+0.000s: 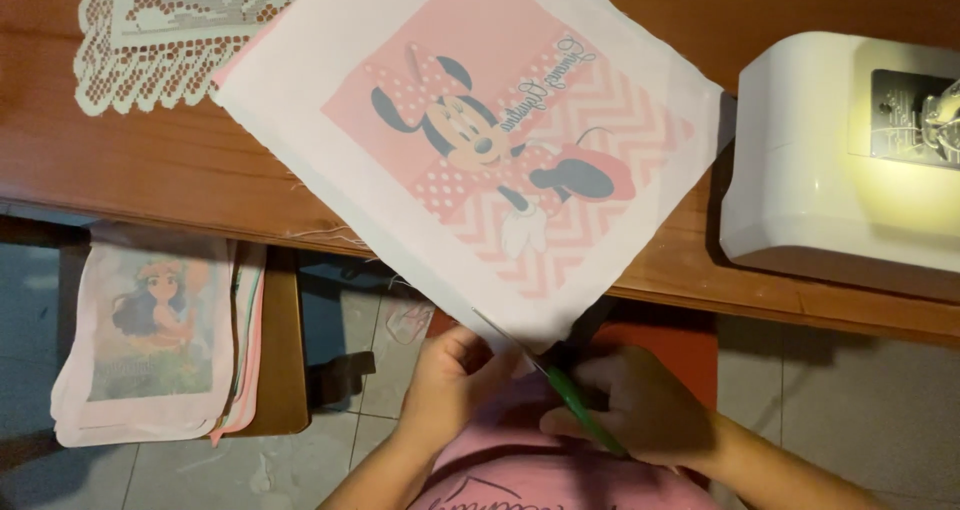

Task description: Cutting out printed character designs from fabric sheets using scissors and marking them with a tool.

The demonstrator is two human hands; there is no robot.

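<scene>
The left hand (450, 375) pinches the near corner of a printed fabric square (470, 140) overhanging the wooden tabletop (180, 170). The right hand's (640, 405) grip is closed around green-handled scissors (575, 405), blades at the fabric's edge.

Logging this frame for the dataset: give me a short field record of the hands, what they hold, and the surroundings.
left hand: grips the near corner of the printed fabric square
right hand: holds green-handled scissors, blade at the fabric's edge
fabric: white, pink cartoon print, lying on the wooden table, corner overhanging
right: white sewing machine, lamp lit
left: lace doily; stack of printed fabric pieces on a lower surface
</scene>
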